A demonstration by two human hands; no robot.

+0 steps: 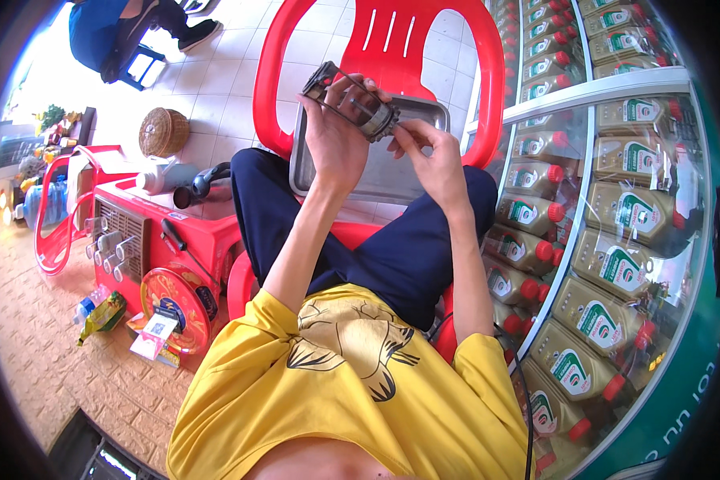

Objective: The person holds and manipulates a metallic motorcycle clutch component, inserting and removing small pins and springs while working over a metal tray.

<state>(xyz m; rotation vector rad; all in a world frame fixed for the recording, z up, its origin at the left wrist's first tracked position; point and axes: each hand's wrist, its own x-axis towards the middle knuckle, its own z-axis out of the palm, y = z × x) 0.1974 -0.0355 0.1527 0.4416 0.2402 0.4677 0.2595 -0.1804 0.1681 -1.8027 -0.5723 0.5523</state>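
My left hand [336, 140] grips a dark, cylindrical mechanical part [373, 116] with thin rods along its length and a toothed-looking rim at the lower end, holding it tilted over a grey metal tray [360, 178]. My right hand [436, 164] has its thumb and index finger pinched at that lower end; whether they grip the rim or something smaller is hard to make out. The tray rests on a red plastic chair [388, 48] in front of my knees.
At left, a red stool [152, 228] carries a grey container [158, 178], black tool [206, 180] and screwdriver [176, 240], beside a round tin [182, 328] and wicker basket [164, 130]. A person's leg [164, 24] shows upper left. Glass shelving with bottles [622, 208] lines my right.
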